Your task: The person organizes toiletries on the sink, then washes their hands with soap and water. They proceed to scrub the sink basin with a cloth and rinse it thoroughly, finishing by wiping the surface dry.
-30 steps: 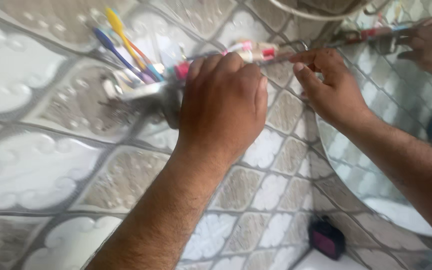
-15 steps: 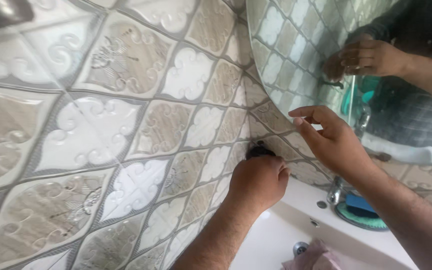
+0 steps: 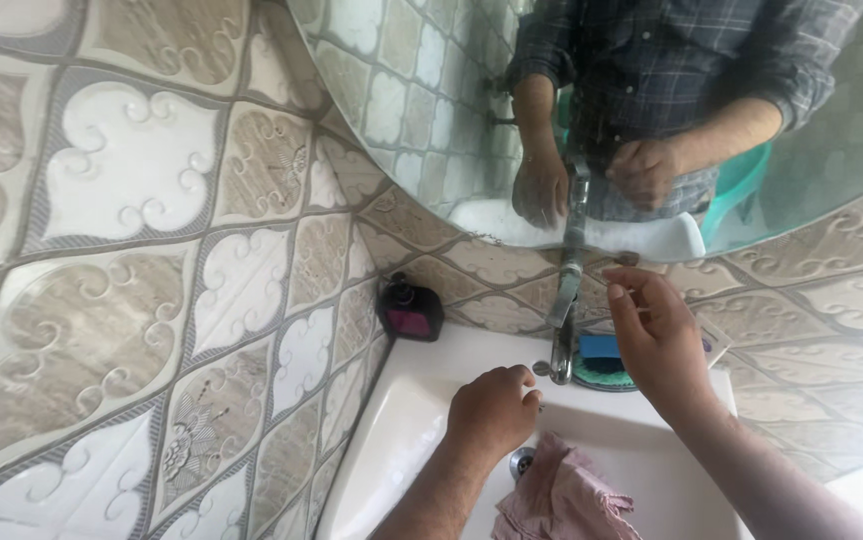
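My left hand (image 3: 491, 408) is closed into a fist over the white basin (image 3: 401, 440), its knuckles close to the base of the metal tap (image 3: 563, 318). I see nothing in it. My right hand (image 3: 656, 338) is raised just right of the tap, fingers loosely spread and pointing up, empty. A crumpled pink cloth (image 3: 563, 495) lies in the basin by the drain (image 3: 521, 462), just below my left hand.
A small black and pink bottle (image 3: 409, 308) stands in the basin's back left corner. A blue block sits in a green dish (image 3: 601, 362) behind the tap. A round mirror (image 3: 431, 110) above reflects both arms. Patterned tiles (image 3: 131, 280) cover the wall.
The view dropped from the toothbrush shelf to the basin. My left hand came down off the wall to the tap's base, and my right hand followed beside the tap.
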